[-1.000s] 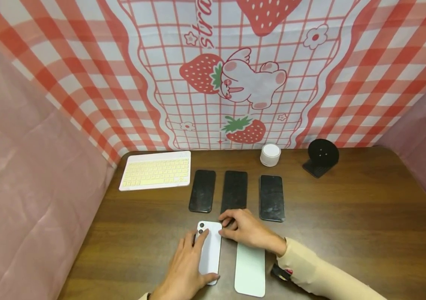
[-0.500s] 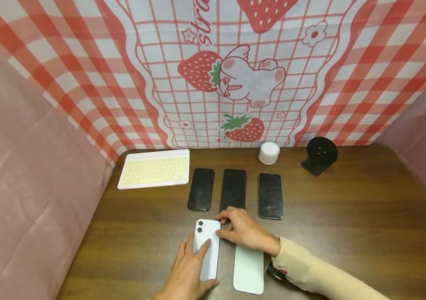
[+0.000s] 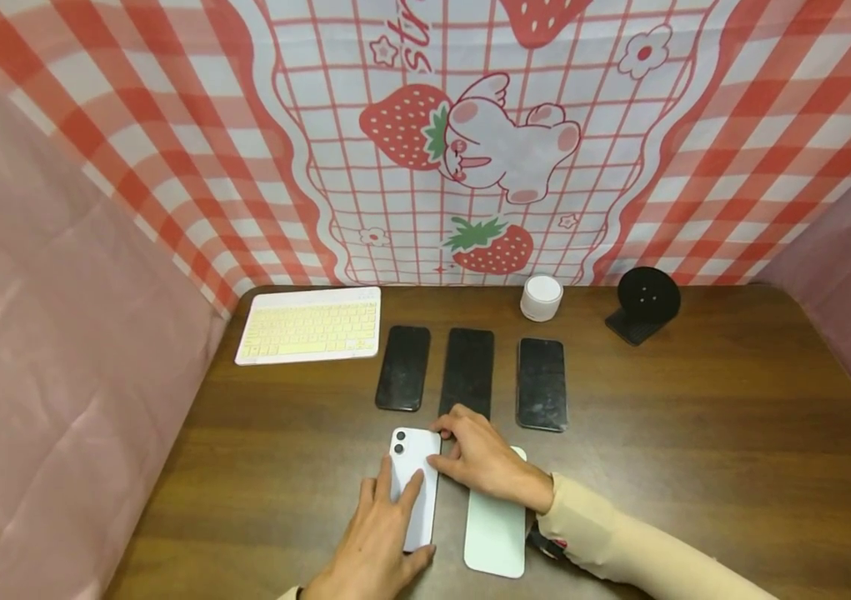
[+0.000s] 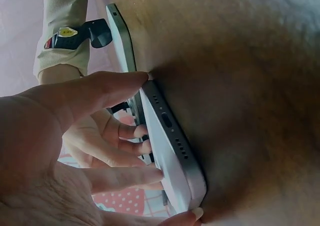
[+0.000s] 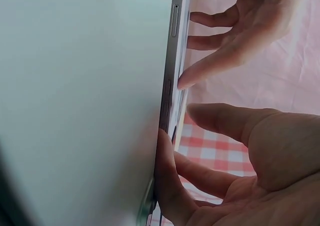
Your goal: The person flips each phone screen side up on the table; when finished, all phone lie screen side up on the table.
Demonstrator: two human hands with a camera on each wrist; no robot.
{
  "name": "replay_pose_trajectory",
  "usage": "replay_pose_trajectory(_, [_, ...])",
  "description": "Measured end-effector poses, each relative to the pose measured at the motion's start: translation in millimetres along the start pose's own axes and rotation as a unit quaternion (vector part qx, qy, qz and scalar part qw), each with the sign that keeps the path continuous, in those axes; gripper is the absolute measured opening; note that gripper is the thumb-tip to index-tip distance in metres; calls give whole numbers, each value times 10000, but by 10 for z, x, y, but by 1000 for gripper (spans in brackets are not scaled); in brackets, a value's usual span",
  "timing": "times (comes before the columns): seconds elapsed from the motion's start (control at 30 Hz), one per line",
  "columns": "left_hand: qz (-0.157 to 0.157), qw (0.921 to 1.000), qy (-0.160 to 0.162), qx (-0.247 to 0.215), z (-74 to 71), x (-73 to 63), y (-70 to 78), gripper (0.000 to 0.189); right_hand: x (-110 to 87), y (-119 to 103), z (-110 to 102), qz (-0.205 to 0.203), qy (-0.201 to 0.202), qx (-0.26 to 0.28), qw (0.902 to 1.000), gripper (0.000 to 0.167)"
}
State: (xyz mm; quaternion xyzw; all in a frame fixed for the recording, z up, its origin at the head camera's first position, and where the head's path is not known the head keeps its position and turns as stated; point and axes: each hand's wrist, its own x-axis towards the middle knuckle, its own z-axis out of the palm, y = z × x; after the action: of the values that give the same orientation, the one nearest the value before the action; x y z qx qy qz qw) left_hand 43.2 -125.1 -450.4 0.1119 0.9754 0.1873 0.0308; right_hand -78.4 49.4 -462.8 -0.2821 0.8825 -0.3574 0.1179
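Observation:
A white smartphone lies back up on the table, its two camera lenses at the top left corner. My left hand holds it by its lower part, thumb at the bottom right corner, another finger along the left edge and the index fingertip on the back. In the left wrist view the phone's bottom edge with its charging port faces the camera. My right hand has thumb and index finger at the phone's upper right edge. Under the right wrist lies a pale green smartphone, also back up, its upper part partly hidden.
Three dark phones lie in a row behind: a left one, a middle one and a right one. A white keyboard with yellow keys, a white cylinder and a black round-headed stand stand along the back.
My left hand has slid slightly toward the phone's bottom end, its index fingertip now farther below the lenses. The right hand stays at the upper right edge. The head view has tilted slightly.

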Motion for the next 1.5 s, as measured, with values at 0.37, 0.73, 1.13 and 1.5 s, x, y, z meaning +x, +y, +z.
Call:
replay_pose_trajectory(0.37, [-79,10000,40,13,-23,20,4,94,-15,-21,34,-38,162,-95,9998,33])
replay_pose_trajectory(0.73, [-89,9999,52,-60,-35,18,-11,94,-15,-1,36,9,212,192,9996,30])
replay_pose_trajectory(1.13, [-10,9996,-56,-291,-73,12,-13,91,-18,18,-1,217,263,1261,9914,22])
replay_pose_trajectory(1.5, [-415,9916,-556,-1089,-128,27,-57,94,8,95,-38,724,-134,2982,9517,25])
